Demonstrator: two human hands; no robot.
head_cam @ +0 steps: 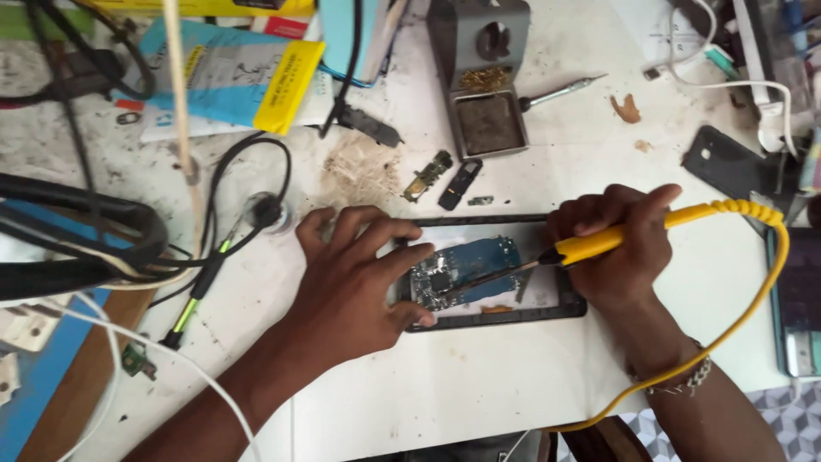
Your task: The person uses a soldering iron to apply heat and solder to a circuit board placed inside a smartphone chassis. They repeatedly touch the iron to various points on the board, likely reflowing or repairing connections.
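Observation:
A small blue circuit board (469, 267) lies in a black-framed tray (571, 306) on the white bench. My left hand (359, 282) rests on the tray's left end, fingers pressing beside the board and steadying it. My right hand (620, 248) grips a yellow-handled soldering iron (599, 244), with its thin metal tip laid across the board's middle. The iron's yellow cord (753, 291) loops right and down off the bench edge.
A grey soldering stand (483, 77) with sponge and brass wool sits behind, a second iron (560, 90) beside it. Small black and gold phone parts (445, 178) lie near. Black cables (103, 231), a green-tipped probe (192, 304) and blue packets (231, 73) crowd the left; phones (735, 167) lie right.

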